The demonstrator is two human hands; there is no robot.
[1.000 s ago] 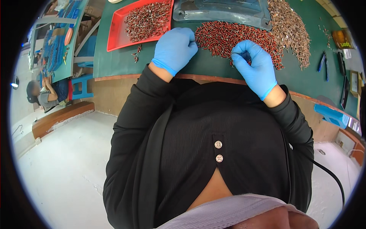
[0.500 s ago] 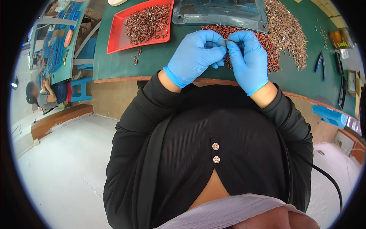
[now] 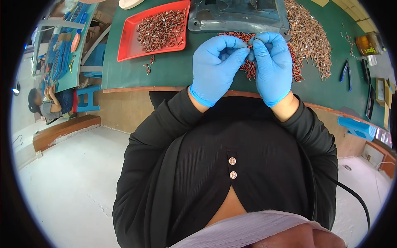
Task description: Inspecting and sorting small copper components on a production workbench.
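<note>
Both hands wear blue gloves & meet at about 12 o'clock, just above the near edge of the green worktop [image 3: 165,72]. The left hand [image 3: 215,68] has its fingers curled in, grip pinched together w/ the thumb. The right hand [image 3: 271,66] is curled too, fingertips touching the left ones. Between them sits a tiny red piece [image 3: 250,46], clamped by both grips. It is too small to tell its shape.

Right under & behind the hands lies a pile of small red parts [image 3: 295,68], partly hidden by the gloves. At 1 o'clock from the hands is a bigger heap of brownish parts [image 3: 310,37], touching the red pile's far side. A grey plastic cover [image 3: 237,16] lies at 12 o'clock, just past the hands.

At 10 o'clock is a red tray [image 3: 126,51] w/ more small dark red parts in it. A few stray parts [image 3: 148,66] lie on the worktop just beside the tray's near edge.

At 3 o'clock, well apart from the hands, are blue-handled pliers [image 3: 346,72]. A blue stool [image 3: 357,127] shows lower, below the worktop edge.

Far off at 9 o'clock another person [image 3: 45,105] sits by a second green worktop [image 3: 62,78]. A black cable [image 3: 351,194] hangs at 4 o'clock.
</note>
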